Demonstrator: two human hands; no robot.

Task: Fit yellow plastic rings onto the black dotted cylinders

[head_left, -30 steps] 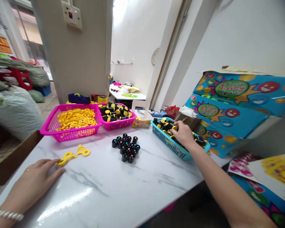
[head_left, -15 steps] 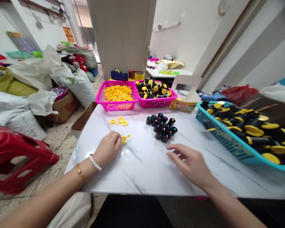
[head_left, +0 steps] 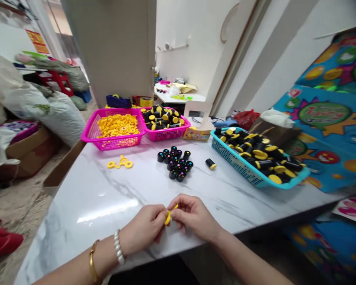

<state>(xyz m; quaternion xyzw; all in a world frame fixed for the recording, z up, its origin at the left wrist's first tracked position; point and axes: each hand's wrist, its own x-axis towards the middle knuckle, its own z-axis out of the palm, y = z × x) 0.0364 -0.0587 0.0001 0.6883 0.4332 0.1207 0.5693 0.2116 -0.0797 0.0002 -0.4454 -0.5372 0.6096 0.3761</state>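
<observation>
A small yellow plastic ring piece (head_left: 167, 217) is pinched between my two hands near the table's front edge. My left hand (head_left: 150, 223) is closed on it, with a pearl bracelet and a gold bangle on that wrist. My right hand (head_left: 194, 217) grips its other end with thumb and fingers. Much of the piece is hidden by the fingers. Beyond the hands stands a cluster of black cylinders (head_left: 175, 163) with coloured dots on top. Several loose yellow ring pieces (head_left: 120, 162) lie farther left. One black cylinder with a yellow cap (head_left: 210, 164) lies on its side to the right.
A pink basket (head_left: 90, 134) holds yellow pieces; beside it, another pink basket (head_left: 169, 134) holds black-and-yellow cylinders. A blue basket (head_left: 240, 164) of the same cylinders stands right. Behind are a small printed box (head_left: 197, 134) and a tape dispenser (head_left: 118, 101). White sacks (head_left: 59, 118) fill the left floor.
My left hand has brought the yellow piece toward the front edge, and my right hand has come over to grip it too. The view has swung to the right.
</observation>
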